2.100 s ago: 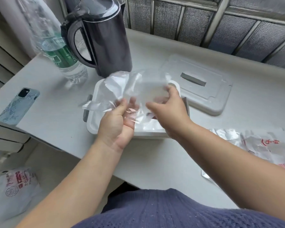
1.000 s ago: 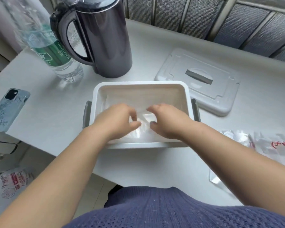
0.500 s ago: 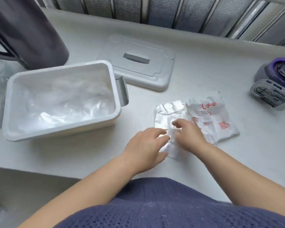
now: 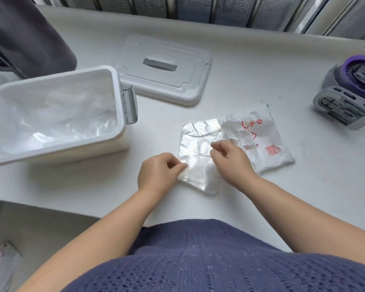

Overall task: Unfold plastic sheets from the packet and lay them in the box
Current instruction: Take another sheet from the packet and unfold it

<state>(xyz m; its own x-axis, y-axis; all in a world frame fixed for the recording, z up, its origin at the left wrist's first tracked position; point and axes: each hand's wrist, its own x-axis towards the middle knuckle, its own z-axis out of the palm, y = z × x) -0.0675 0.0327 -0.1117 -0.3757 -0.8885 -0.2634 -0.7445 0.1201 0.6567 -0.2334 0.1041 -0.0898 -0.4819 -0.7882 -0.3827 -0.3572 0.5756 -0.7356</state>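
Both sets of fingertips were down on the sheet [image 4: 199,133]. The left thumb and forefinger [image 4: 182,165] pinched its near-left edge, and the right fingers [image 4: 216,146] curled in and nipped at the top layer around the middle. Neither was spread at all, and the rest of the left hand [image 4: 158,175] and right hand [image 4: 233,163] was tucked in behind.

So what changed? A couple of seconds back both hands had an opened sheet up over the box [image 4: 119,95], then they patted it down inside. Half a second ago they'd already landed over here. I'd say that's one more sheet laid and the next round started, with this one still folded flat on the table [image 4: 240,60], half out of the packet [image 4: 270,142] just right of the box.

Stuff I couldn't make out:
- Whether the pinch had one layer or several; it's clear film on clear film.
- How many sheets were in the pile [image 4: 57,114] in the box.
- The packet's near-left corner, hidden behind the right hand.
- The kettle [image 4: 30,34], cut off at the top left.

The lid [image 4: 167,66] sat behind the box, well out of the way.
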